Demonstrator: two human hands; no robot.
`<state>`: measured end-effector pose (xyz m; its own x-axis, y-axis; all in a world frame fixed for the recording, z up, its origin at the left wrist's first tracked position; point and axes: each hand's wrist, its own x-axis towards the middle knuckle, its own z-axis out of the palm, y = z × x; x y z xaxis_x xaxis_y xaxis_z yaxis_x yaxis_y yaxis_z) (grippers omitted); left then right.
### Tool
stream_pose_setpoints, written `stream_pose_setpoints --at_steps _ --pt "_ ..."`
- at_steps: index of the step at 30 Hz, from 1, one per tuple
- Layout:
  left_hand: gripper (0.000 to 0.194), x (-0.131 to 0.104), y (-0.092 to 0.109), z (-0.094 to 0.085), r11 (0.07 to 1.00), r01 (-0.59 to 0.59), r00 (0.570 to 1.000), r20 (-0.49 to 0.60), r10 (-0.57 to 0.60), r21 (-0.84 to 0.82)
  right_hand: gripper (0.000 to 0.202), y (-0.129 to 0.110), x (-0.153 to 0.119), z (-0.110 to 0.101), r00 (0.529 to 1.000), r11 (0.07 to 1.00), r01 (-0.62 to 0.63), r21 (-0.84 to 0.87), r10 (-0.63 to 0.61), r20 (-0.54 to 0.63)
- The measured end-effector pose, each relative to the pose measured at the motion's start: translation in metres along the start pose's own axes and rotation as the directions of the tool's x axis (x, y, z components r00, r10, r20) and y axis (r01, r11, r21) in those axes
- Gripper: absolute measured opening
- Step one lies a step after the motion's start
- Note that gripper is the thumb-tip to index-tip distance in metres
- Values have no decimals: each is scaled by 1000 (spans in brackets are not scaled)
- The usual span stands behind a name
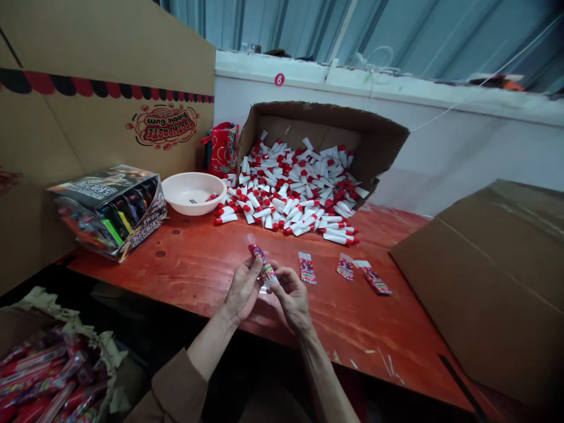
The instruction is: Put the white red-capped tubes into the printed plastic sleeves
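Now the printed sleeve (264,265) is pinched by the left hand (241,292), its near end by the right hand (294,298); it could be creased by overtight pressure.

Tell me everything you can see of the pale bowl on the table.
The bowl is round, wide and shallow, off-white with a faint pink tint, and looks like smooth plastic. It sits upright on the red table, between the display box and the red-capped tubes; contact with either is unclear. Inside are a small dark mark and, toward the right, something small and red. Neither hand touches it.
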<state>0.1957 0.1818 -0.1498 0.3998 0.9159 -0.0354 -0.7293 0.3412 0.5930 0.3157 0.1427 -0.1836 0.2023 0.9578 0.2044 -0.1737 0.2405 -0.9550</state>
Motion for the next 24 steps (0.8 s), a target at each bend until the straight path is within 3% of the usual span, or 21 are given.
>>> stream_pose_setpoints --at_steps 6,13,16,18,20,22,24 --pt "45 -6 -1 8 1000 -15 999 -32 14 -4 30 -1 6 3 999 996 30 -85 -31 -15" --pt "43 -6 -6 2 1000 -22 999 -41 23 15 31 5 6 3 999 969 42 -244 -46 -11" --pt "42 -8 0 -2 998 -27 998 -53 30 63 25 -4 10 -3 993 959 37 -280 -3 121" --pt "41 -18 17 -8 981 -25 996 -83 42 191 23 -16 16 -16 964 926 34 -377 70 257" --pt "40 -38 46 -23 915 -15 987 -141 79 403 22 -27 25 -34 945 843 64 -534 121 304" --pt "41 -69 84 -51 772 30 966 -217 140 635 24 -32 34 -54 958 732 92 -676 120 261" --pt "43 -109 125 -92 600 130 934 -301 194 790 25 -30 41 -71 964 631 113 -768 117 238"
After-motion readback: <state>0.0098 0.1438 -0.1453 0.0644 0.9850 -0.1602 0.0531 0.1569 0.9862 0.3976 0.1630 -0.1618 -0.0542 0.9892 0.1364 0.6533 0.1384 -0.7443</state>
